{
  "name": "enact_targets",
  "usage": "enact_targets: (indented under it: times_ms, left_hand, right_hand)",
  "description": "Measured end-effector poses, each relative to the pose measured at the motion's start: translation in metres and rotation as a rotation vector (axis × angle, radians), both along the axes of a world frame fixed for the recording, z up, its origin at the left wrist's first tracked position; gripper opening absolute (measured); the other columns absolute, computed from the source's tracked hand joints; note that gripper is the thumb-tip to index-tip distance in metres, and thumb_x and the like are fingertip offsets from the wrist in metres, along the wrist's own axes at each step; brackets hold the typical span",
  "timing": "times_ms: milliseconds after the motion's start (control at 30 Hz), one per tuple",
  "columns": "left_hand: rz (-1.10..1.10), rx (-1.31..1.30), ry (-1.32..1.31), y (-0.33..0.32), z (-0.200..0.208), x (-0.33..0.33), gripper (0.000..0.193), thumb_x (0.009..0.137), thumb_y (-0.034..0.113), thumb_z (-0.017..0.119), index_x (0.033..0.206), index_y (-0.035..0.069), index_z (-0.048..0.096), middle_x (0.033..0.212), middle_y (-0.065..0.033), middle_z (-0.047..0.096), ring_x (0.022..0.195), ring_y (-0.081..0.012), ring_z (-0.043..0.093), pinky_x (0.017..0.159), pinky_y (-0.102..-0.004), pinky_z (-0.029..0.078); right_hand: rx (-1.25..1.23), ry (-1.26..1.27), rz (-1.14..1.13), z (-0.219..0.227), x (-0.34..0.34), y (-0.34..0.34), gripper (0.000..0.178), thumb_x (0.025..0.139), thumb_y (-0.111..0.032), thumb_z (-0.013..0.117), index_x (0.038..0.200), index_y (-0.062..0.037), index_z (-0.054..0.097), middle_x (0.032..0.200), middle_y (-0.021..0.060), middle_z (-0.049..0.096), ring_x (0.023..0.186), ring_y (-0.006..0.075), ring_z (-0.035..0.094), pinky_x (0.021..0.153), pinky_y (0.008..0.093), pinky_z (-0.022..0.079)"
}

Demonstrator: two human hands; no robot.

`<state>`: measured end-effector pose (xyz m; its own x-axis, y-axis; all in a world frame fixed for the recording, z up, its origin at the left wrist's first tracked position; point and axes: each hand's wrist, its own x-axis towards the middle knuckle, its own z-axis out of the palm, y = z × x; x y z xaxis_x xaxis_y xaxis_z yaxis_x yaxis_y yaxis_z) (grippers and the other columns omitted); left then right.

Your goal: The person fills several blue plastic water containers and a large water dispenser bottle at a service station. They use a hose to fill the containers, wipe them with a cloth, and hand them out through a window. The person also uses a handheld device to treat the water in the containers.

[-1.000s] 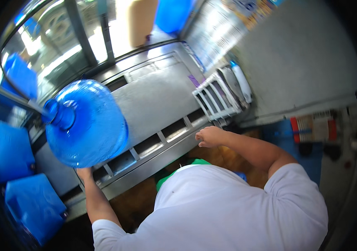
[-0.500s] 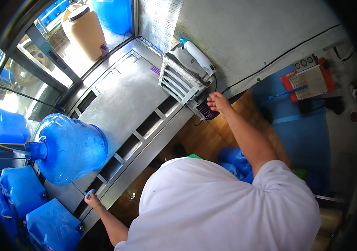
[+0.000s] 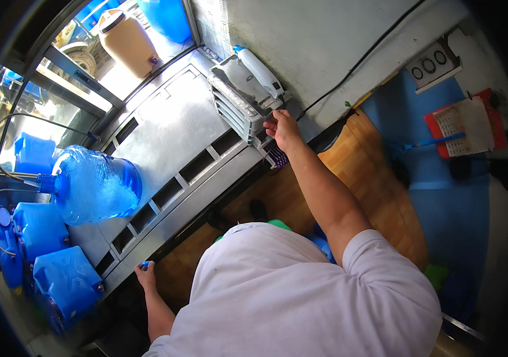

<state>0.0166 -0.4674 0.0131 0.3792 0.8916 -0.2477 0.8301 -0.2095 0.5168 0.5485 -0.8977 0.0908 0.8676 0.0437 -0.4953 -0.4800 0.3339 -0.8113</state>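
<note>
My left hand (image 3: 145,276) is beside the counter's front edge, its fingertips pinched around a small blue cap (image 3: 145,264). My right hand (image 3: 282,130) reaches to the near corner of a pale slatted rack (image 3: 233,113). Its fingers are curled together, and whatever lies between them is hidden. On the rack rests a white and blue handheld device (image 3: 260,72) with a cord. Purple-striped strips (image 3: 277,156) hang below my right hand. A large clear blue water bottle (image 3: 99,187) lies on its side on the counter, a thin hose at its neck, water churning inside.
The metal counter (image 3: 170,119) has a row of slots along its front. Blue water containers (image 3: 66,279) stand at the left. Behind the glass is a tan jug (image 3: 126,44). A cable runs along the wall, near an outlet strip (image 3: 432,66) and a red-backed notepad (image 3: 468,128).
My right hand has moved in to the rack's corner. My left hand, still pinching the cap, is now slightly away from the counter edge. More white churning shows in the bottle.
</note>
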Motion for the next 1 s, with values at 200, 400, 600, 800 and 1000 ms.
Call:
enact_targets:
  times_ms: [200, 400, 600, 800, 1000]
  left_hand:
    - [-0.007, -0.017, -0.009, -0.046, 0.017, 0.001, 0.055, 0.074, 0.029, 0.077, 0.114, 0.003, 0.049, 0.101, -0.0143, 0.062, 0.091, -0.0226, 0.061, 0.084, -0.0343, 0.048]
    - [0.043, -0.097, -0.113, -0.055, -0.004, -0.034, 0.052, 0.075, 0.023, 0.077, 0.112, 0.003, 0.047, 0.095, -0.0107, 0.060, 0.087, -0.0189, 0.060, 0.080, -0.0318, 0.049]
    - [0.000, -0.020, 0.023, -0.059, 0.021, -0.022, 0.053, 0.073, 0.028, 0.079, 0.109, 0.003, 0.051, 0.097, -0.0098, 0.059, 0.085, -0.0187, 0.060, 0.081, -0.0326, 0.049]
    - [0.059, 0.015, 0.033, -0.053, 0.072, 0.013, 0.059, 0.069, 0.036, 0.078, 0.114, 0.008, 0.053, 0.099, -0.0140, 0.066, 0.092, -0.0274, 0.065, 0.083, -0.0374, 0.050]
    - [0.157, -0.011, 0.039, -0.045, 0.058, -0.037, 0.060, 0.067, 0.035, 0.080, 0.113, 0.006, 0.053, 0.101, -0.0153, 0.066, 0.093, -0.0262, 0.064, 0.083, -0.0363, 0.051]
  right_hand:
    - [-0.129, -0.086, 0.127, -0.006, -0.037, -0.053, 0.013, 0.092, -0.024, 0.056, 0.102, -0.0157, 0.052, 0.085, -0.0021, 0.055, 0.065, 0.0132, 0.062, 0.055, 0.0292, 0.049]
    - [-1.164, -0.879, 0.398, 0.027, -0.048, -0.091, 0.008, 0.084, -0.013, 0.063, 0.081, -0.0078, 0.058, 0.077, 0.0071, 0.062, 0.068, 0.0254, 0.064, 0.059, 0.0378, 0.052]
    - [-1.398, -1.356, 0.577, 0.025, -0.002, -0.037, 0.012, 0.086, -0.017, 0.056, 0.081, -0.0086, 0.063, 0.079, 0.0098, 0.063, 0.075, 0.0307, 0.064, 0.066, 0.0437, 0.051]
    - [-1.717, -1.428, 0.719, 0.010, 0.011, -0.033, 0.018, 0.085, -0.018, 0.050, 0.073, -0.0105, 0.062, 0.079, 0.0083, 0.059, 0.081, 0.0282, 0.058, 0.071, 0.0444, 0.046]
    - [-1.693, -1.335, 0.936, 0.029, 0.008, -0.023, 0.014, 0.074, -0.019, 0.070, 0.074, -0.0073, 0.063, 0.086, 0.0110, 0.059, 0.090, 0.0301, 0.056, 0.077, 0.0454, 0.044]
